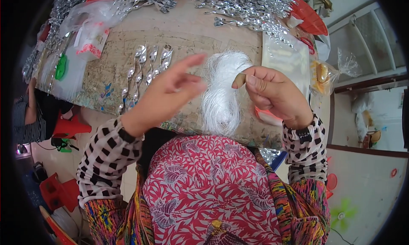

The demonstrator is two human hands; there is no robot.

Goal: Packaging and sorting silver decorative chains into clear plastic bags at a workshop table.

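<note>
One broad worktable (187, 36) fills the upper part of the view, its worn surface heaped along the far edge with shiny silver ornaments (251, 8). A row of longer silver pieces (145, 70) lies nearer the person, just left of the hands. A hank of fine white thread (221, 96) hangs down over the table's near edge, between the two hands. The right hand (275, 93) pinches the top of the hank between thumb and curled fingers. The left hand (168, 93) is spread loosely, fingertips touching the strands on their left side, closed on nothing.
</note>
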